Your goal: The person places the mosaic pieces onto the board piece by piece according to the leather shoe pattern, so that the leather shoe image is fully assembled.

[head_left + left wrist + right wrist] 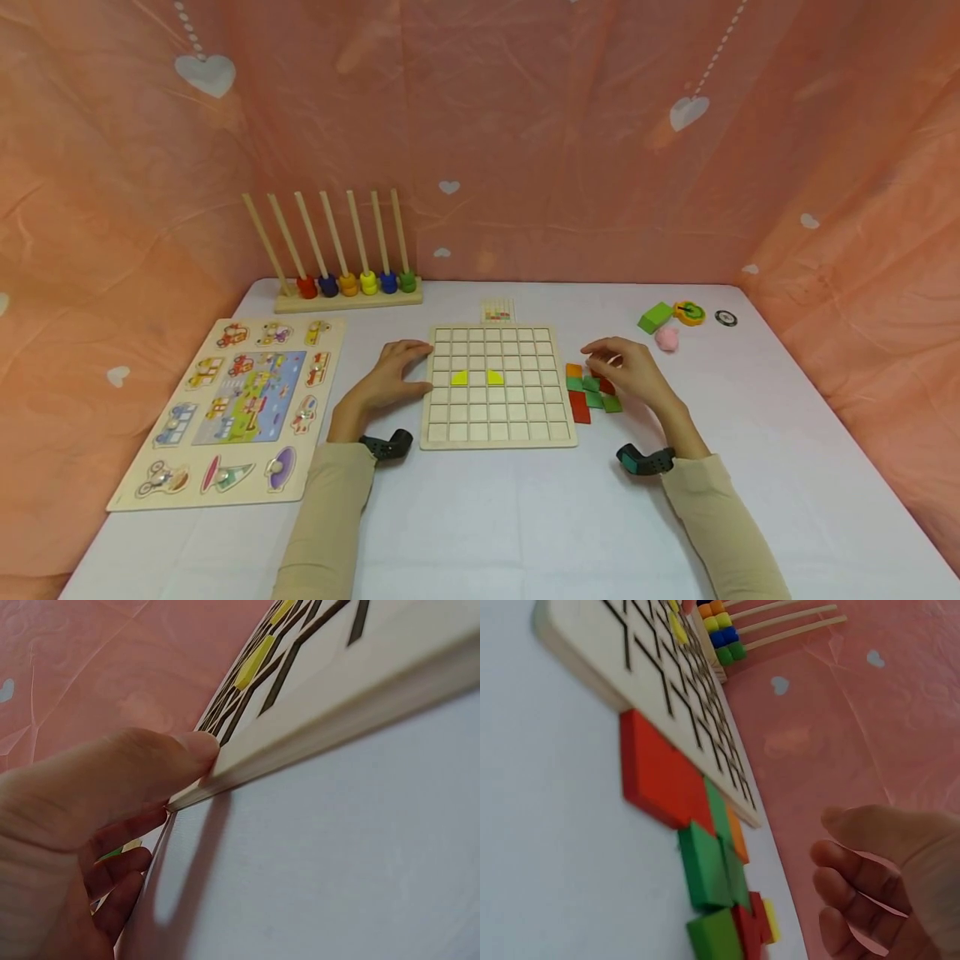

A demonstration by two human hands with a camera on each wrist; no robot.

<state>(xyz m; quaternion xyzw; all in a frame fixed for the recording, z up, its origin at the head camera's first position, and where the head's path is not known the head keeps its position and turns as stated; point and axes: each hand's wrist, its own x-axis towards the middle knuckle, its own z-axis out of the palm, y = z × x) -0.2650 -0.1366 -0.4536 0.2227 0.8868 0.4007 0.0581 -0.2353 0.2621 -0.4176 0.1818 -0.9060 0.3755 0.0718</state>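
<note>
A wooden grid board lies flat on the table with two yellow quarter-round pieces, one left of the other. My left hand touches the board's left edge; in the left wrist view its thumb rests against the rim. Along the board's right side lie loose tiles: red, several green and orange. My right hand hovers over the far part of these tiles, fingers loosely bent. The right wrist view shows nothing between its thumb and fingers.
A small pattern card lies behind the board. Farther left stands a peg rack with coloured beads, and a picture puzzle lies in front of it. Back right are a green block, a pink toy and round pieces.
</note>
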